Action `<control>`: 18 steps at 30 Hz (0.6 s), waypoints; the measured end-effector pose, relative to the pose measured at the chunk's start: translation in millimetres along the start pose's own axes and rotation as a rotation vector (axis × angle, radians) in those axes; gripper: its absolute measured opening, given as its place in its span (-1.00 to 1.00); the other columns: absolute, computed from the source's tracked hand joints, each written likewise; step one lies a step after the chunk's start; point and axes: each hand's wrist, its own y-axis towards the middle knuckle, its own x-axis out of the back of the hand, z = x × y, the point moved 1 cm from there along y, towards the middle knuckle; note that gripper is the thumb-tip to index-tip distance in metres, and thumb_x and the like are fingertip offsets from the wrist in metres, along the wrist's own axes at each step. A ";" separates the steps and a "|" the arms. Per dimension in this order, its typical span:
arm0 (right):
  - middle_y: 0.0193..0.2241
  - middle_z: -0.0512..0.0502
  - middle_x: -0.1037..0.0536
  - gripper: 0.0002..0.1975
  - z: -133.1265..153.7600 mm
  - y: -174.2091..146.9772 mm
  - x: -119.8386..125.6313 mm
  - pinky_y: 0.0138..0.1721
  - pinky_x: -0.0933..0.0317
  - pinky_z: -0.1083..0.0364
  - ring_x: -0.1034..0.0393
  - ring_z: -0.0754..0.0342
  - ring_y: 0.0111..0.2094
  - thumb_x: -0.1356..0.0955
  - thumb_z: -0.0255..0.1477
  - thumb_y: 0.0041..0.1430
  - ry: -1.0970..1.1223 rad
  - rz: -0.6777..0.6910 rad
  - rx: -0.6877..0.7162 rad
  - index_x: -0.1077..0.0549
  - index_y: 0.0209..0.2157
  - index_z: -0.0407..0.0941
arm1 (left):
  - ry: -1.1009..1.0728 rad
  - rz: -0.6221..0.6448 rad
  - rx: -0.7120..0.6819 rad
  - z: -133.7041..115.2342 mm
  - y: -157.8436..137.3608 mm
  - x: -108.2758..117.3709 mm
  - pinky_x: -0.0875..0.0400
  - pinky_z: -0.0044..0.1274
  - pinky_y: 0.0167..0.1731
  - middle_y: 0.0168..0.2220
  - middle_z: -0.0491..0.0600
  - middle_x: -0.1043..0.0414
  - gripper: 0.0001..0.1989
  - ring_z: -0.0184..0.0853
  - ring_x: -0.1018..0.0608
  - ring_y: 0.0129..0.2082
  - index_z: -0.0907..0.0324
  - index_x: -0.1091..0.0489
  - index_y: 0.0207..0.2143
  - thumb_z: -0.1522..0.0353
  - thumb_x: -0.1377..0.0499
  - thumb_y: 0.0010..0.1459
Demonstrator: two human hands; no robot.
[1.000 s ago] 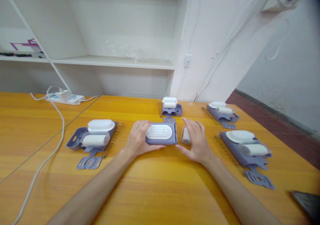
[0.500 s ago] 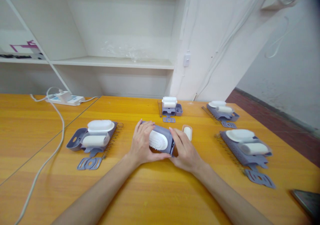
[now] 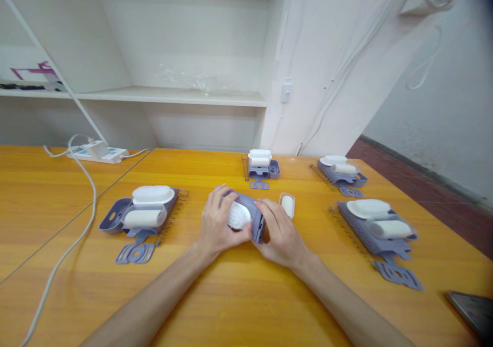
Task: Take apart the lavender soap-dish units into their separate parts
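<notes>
A grey-purple plastic case [image 3: 246, 201] with a white bristled oval brush [image 3: 239, 215] on its face is held tilted above the middle of the table. My left hand [image 3: 223, 218] wraps around its left end, the thumb lying along the lower edge. On the right end, where a dark slot shows, my right hand [image 3: 279, 234] grips with fingers on top and thumb beneath. Both hands are closed on the case, and its back is hidden. Just beyond my right hand lies a small clear tray with a white piece [image 3: 287, 205] in it.
Similar sets of parts lie around: a left set [image 3: 152, 195], a back set [image 3: 260, 157], a far right set [image 3: 334, 160] and a near right set [image 3: 368, 208]. A power strip [image 3: 111, 155] with a white cable [image 3: 92, 182] is at left, a phone [image 3: 472, 308] at the right edge.
The case has turned in my hands, its slotted end tipping more toward me. My left thumb now covers more of the brush's lower right side. The table items have not moved.
</notes>
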 end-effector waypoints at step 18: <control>0.05 -0.38 -0.30 -0.18 -7.3 -3.8 4.0 0.03 -0.19 -0.20 -0.18 -0.21 0.09 -0.37 -0.42 0.03 -0.031 -0.013 -0.052 0.04 0.26 -0.23 | -0.081 -0.079 -0.104 7.3 -4.1 -3.8 -0.28 -0.14 0.04 -0.11 0.11 -0.26 -0.57 -0.12 -0.41 -0.02 0.15 -0.22 -0.10 0.24 -0.28 0.02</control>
